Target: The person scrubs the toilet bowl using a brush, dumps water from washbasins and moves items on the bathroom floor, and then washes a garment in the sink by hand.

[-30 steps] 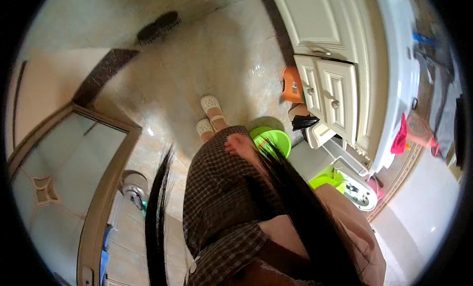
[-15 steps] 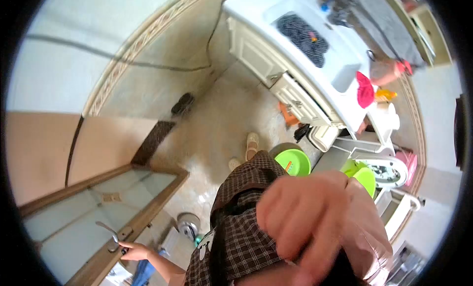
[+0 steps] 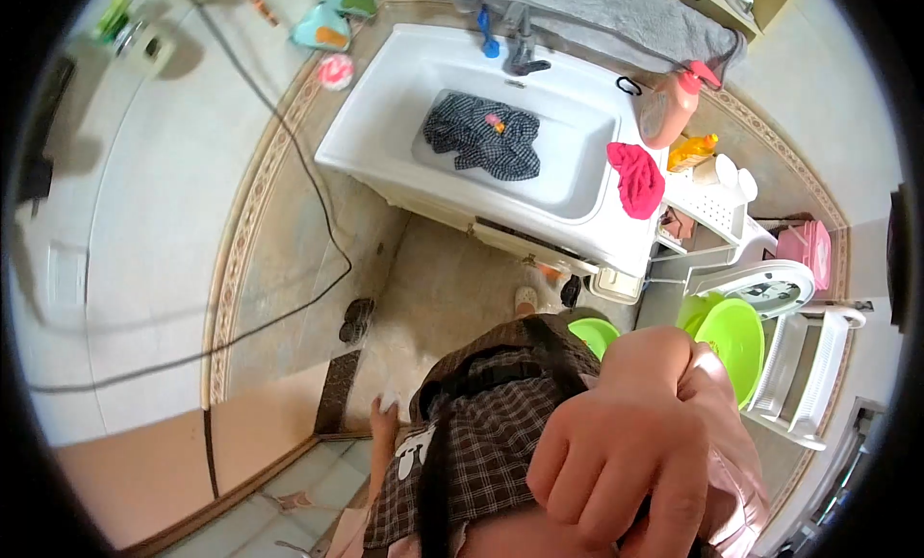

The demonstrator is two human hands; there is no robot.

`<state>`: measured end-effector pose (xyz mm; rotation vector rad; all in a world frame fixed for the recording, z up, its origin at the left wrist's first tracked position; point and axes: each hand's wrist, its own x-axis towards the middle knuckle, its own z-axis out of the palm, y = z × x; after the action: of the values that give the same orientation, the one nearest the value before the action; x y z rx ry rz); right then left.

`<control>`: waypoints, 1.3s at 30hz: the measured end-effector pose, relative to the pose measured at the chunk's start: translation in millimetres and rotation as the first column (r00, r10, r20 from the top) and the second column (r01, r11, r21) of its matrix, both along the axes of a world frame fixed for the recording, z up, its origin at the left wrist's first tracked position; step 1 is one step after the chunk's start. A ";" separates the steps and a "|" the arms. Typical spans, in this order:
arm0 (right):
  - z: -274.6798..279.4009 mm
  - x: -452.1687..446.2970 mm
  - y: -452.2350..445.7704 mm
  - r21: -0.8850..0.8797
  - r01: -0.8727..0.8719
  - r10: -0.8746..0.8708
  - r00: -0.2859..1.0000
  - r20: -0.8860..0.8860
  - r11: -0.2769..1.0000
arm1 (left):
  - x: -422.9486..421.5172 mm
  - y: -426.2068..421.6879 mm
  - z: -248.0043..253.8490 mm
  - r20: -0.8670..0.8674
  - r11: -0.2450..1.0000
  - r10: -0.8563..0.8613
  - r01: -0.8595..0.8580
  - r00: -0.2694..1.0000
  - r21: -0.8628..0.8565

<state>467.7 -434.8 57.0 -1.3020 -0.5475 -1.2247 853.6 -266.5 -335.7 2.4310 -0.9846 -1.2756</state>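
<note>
My right hand (image 3: pixel 626 443) is close to the camera with its fingers curled in; whatever lies inside it, if anything, is hidden. My left hand (image 3: pixel 383 421) hangs low beside the plaid apron (image 3: pixel 510 452), small in view, its fingers seemingly apart, off the door. Ahead is a white sink (image 3: pixel 371 139). In its basin lies a dark checked cloth (image 3: pixel 472 144) with a small pink and orange thing (image 3: pixel 495 123) on it. A crumpled red cloth (image 3: pixel 636 180) rests on the sink's right rim, near a pink pump bottle (image 3: pixel 669 111).
A grey towel (image 3: pixel 616 24) lies behind the tap (image 3: pixel 522 48). Green basins (image 3: pixel 736 351) and a white rack (image 3: pixel 804 375) stand at right. A black cable (image 3: pixel 322 207) hangs along the left wall. Dark shoes (image 3: pixel 356 320) sit on the floor by that wall.
My left hand has left the door handle. The view has swung toward the sink, which now sits nearer the centre. My right hand stays curled and appears slightly lower.
</note>
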 end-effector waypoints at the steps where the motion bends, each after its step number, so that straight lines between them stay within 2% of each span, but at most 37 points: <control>1: 0.7 -10.2 -13.6 -0.009 -0.008 0.008 1.000 -0.005 1.000 | -36.0 -49.8 32.3 0.010 0.962 -0.270 0.271 0.963 -0.037; 2: 0.1 -19.7 -26.7 -0.004 0.005 -0.005 1.000 0.001 1.000 | -56.9 -93.7 40.2 -0.005 0.899 -0.436 0.435 0.900 -0.055; 3: -1.0 -28.4 -38.7 0.034 0.029 -0.028 0.999 -0.024 0.999 | -81.2 -136.3 60.4 -0.030 0.853 -0.519 0.515 0.854 -0.089; 6: 4.4 -52.2 -68.9 0.144 0.127 -0.111 0.987 -0.115 0.981 | -117.2 -225.1 67.8 -0.053 0.782 -0.569 0.520 0.821 -0.344; 8: 10.5 -57.7 -84.3 0.228 0.229 -0.188 0.965 -0.185 0.946 | -142.3 -273.7 93.1 0.049 0.721 -0.618 0.590 0.785 -0.364; 10: 18.3 -58.2 -102.3 0.219 0.163 -0.162 0.987 -0.020 0.962 | -153.8 -307.1 95.5 0.036 0.668 -0.674 0.629 0.738 -0.397; 12: 27.9 -59.3 -109.3 0.182 0.276 -0.276 0.961 -0.023 0.944 | -173.0 -355.8 88.8 0.036 0.599 -0.727 0.658 0.686 -0.457; 14: 38.5 -40.7 -100.3 0.113 0.704 -0.706 0.708 -0.025 0.701 | -183.5 -385.9 86.4 0.024 0.508 -0.769 0.634 0.639 -0.583; 15: 41.0 -36.9 -102.0 0.043 0.774 -0.771 0.633 -0.069 0.631 | -193.5 -404.8 89.8 0.016 0.478 -0.794 0.640 0.608 -0.602; 16: 41.5 -35.1 -105.6 0.027 0.788 -0.785 0.616 -0.070 0.615 | -200.4 -426.5 89.1 0.015 0.459 -0.806 0.642 0.592 -0.614; 18: 32.5 -35.5 -122.4 -0.336 0.731 -0.788 0.613 -0.059 0.594 | -220.2 -465.8 76.9 0.062 0.333 -0.886 0.724 0.459 -0.604; 19: 20.5 -21.7 -127.2 -0.148 0.810 -0.818 0.575 0.004 0.568 | -227.9 -483.0 72.4 0.051 0.328 -0.892 0.723 0.448 -0.608; 20: 9.6 -19.7 -135.0 -0.151 0.816 -0.826 0.563 -0.004 0.557 | -237.9 -501.7 66.3 0.103 0.221 -0.934 0.781 0.341 -0.584; 21: -2.0 -20.3 -142.2 -0.030 0.862 -0.846 0.490 -0.212 0.506 | -246.9 -520.3 56.8 0.150 0.109 -0.962 0.825 0.228 -0.554; 22: -18.7 -23.1 -146.5 0.080 0.903 -0.810 0.416 -0.414 0.423 | -253.6 -535.5 39.6 0.144 0.101 -0.966 0.825 0.216 -0.555; 23: -50.1 -37.1 -156.0 -0.167 0.932 -0.704 0.118 -0.700 0.323 | -261.9 -550.7 16.7 0.227 0.013 -0.961 0.850 0.156 -0.527; 24: -85.0 -27.9 -156.7 0.149 0.986 -0.481 0.168 -0.860 0.078 | -272.2 -563.7 2.4 0.305 -0.069 -0.947 0.868 0.098 -0.491; 25: -110.1 -32.1 -180.5 0.171 0.985 -0.441 0.143 -0.886 -0.025 | -284.2 -573.1 5.0 0.294 -0.065 -0.951 0.868 0.096 -0.493; 26: -150.2 -39.1 -195.2 0.065 0.992 -0.244 0.036 -0.969 -0.111 | -295.4 -581.0 15.7 0.403 -0.058 -0.911 0.941 0.086 -0.332; 27: -191.1 -46.0 -204.9 -0.036 0.989 -0.029 -0.041 -0.999 -0.142 | -304.0 -588.8 17.9 0.504 -0.033 -0.862 0.987 0.052 -0.159; 28: -233.5 -54.9 -211.6 -0.029 0.990 -0.017 -0.032 -0.999 -0.142 | -308.9 -597.3 7.7 0.494 -0.032 -0.868 0.988 0.048 -0.151; 30: -314.8 -70.8 -219.4 -0.434 0.901 -0.013 -0.434 -0.901 0.004 | -312.0 -609.2 -16.2 0.297 0.119 -0.943 0.984 0.154 -0.131; 31: -355.3 -77.9 -228.2 -0.420 0.907 -0.008 -0.420 -0.907 0.013 | -320.1 -609.3 -16.4 0.327 0.128 -0.932 0.986 0.157 -0.109; 33: -417.2 -77.8 -249.8 -0.640 0.733 0.050 -0.648 -0.760 -0.233 | -326.6 -610.5 -38.4 0.283 0.099 -0.950 0.988 0.130 -0.120; 34: -423.7 -71.1 -262.5 -0.623 0.748 0.043 -0.632 -0.774 -0.229 | -332.1 -608.4 -32.7 0.242 0.065 -0.965 0.986 0.101 -0.152; 35: -429.0 -65.1 -277.3 -0.601 0.777 0.147 -0.583 -0.799 -0.187 | -335.1 -599.3 -25.0 0.171 0.158 -0.967 0.973 0.186 -0.166; 36: -429.2 -63.8 -288.0 -0.573 0.806 0.253 -0.529 -0.810 -0.147 | -336.3 -603.2 -21.6 0.181 0.162 -0.965 0.975 0.188 -0.150; 37: -426.6 -72.7 -293.9 -0.286 0.947 0.237 -0.248 -0.939 -0.144 | -333.7 -604.3 -21.7 0.041 0.294 -0.952 0.946 0.302 -0.138; 38: -435.8 -86.7 -292.8 -0.267 0.953 0.246 -0.226 -0.942 -0.145 | -328.1 -600.9 -21.2 -0.101 0.420 -0.906 0.902 0.410 -0.105; 39: -445.7 -106.2 -286.6 -0.053 0.998 0.173 -0.047 -0.984 -0.028 | -321.7 -618.4 -20.7 -0.208 0.431 -0.876 0.900 0.434 0.062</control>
<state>361.5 -721.3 -388.7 -0.8054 1.9180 -0.8261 531.9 -884.9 -356.4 1.7755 -2.4023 -1.8237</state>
